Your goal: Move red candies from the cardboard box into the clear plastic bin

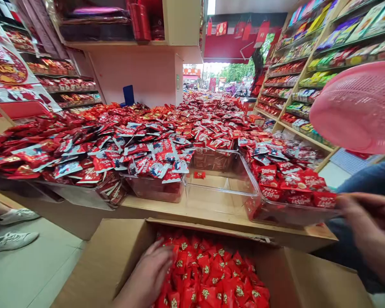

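Note:
Over the left part of an open cardboard box, my left hand rests on red-wrapped candies with gold marks. Its fingers are slightly spread and blurred, and nothing shows in its grip. At the right edge, my right hand has its thumb and fingertips together at the corner of a clear bin of red packets. What lies between the fingertips is too blurred to tell. In the middle, another clear bin holds one small red candy.
Heaped red and white packets cover the counter behind. At upper right is a pink mesh basket, with a person's jeans-clad leg below it. White shoes stand on the floor at left. Stocked shelves line the right side.

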Demonstrator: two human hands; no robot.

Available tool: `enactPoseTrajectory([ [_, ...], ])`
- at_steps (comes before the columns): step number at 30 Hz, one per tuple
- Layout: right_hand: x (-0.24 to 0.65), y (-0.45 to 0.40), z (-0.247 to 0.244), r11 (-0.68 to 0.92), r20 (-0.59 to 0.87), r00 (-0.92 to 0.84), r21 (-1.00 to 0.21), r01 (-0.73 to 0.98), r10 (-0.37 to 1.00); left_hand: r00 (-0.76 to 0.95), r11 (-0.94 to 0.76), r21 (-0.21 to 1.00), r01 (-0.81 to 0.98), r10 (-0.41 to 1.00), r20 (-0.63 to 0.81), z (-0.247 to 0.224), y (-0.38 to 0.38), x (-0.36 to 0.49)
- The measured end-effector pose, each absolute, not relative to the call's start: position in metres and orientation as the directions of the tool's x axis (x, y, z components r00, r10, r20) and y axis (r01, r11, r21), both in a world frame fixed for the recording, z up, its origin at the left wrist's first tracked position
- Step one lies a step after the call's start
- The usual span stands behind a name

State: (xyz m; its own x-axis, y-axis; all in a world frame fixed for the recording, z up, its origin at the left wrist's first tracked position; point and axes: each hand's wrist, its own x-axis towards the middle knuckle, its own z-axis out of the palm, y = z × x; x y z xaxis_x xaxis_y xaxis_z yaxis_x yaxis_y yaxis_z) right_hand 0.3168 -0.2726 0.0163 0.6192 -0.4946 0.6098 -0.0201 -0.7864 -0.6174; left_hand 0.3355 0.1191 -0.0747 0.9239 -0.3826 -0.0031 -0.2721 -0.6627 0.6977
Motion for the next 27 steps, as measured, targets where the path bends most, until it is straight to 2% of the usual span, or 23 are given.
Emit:
enactPoseTrajectory([
  [1, 0.311, -0.241, 0.014, -0.763, 0.562, 0.733, -0.640, 0.091, -0.384, 0.945, -0.577, 0.792, -0.198, -0.328, -0.002, -0.069, 0.114, 0.336],
  [2, 0.306, -0.210, 0.009, -0.724, 0.448, 0.876, -0.662, 0.191, -0.178, 0.961, -0.459, 0.884, -0.090, -0.272, -0.043, -0.063, 0.108, 0.337],
  [4, 0.302, -0.153, -0.008, -0.598, 0.204, 0.976, -0.773, 0.211, 0.080, 0.958, -0.127, 0.982, 0.138, -0.233, -0.165, -0.052, 0.092, 0.338],
  [6, 0.304, -0.112, -0.029, -0.439, 0.031, 0.979, -0.891, 0.119, 0.202, 0.929, 0.167, 0.936, 0.311, -0.261, -0.262, -0.045, 0.077, 0.340],
  [7, 0.306, -0.098, -0.039, -0.349, -0.013, 0.973, -0.934, 0.070, 0.229, 0.917, 0.255, 0.899, 0.355, -0.280, -0.283, -0.043, 0.070, 0.340],
  [10, 0.315, -0.075, -0.058, -0.123, -0.064, 0.974, -0.992, -0.038, 0.219, 0.912, 0.358, 0.854, 0.377, -0.307, -0.274, -0.044, 0.059, 0.338],
  [14, 0.321, -0.069, -0.065, 0.014, -0.136, 0.977, -0.990, -0.140, 0.167, 0.930, 0.362, 0.871, 0.331, -0.280, -0.237, -0.054, 0.057, 0.338],
  [19, 0.318, -0.063, -0.080, -0.060, -0.097, 0.992, -0.994, -0.092, 0.081, 0.962, 0.301, 0.916, 0.265, -0.145, -0.230, -0.074, 0.060, 0.345],
  [23, 0.314, -0.055, -0.086, 0.058, -0.108, 0.994, -0.992, -0.108, -0.004, 0.969, 0.331, 0.912, 0.244, -0.108, -0.220, -0.080, 0.059, 0.345],
  [25, 0.312, -0.056, -0.078, 0.065, -0.096, 0.995, -0.993, -0.096, 0.003, 0.976, 0.308, 0.927, 0.216, -0.100, -0.194, -0.075, 0.059, 0.343],
  [27, 0.314, -0.065, -0.058, -0.028, -0.046, 0.997, -0.999, -0.045, 0.066, 0.978, 0.269, 0.943, 0.197, -0.122, -0.169, -0.066, 0.062, 0.341],
])
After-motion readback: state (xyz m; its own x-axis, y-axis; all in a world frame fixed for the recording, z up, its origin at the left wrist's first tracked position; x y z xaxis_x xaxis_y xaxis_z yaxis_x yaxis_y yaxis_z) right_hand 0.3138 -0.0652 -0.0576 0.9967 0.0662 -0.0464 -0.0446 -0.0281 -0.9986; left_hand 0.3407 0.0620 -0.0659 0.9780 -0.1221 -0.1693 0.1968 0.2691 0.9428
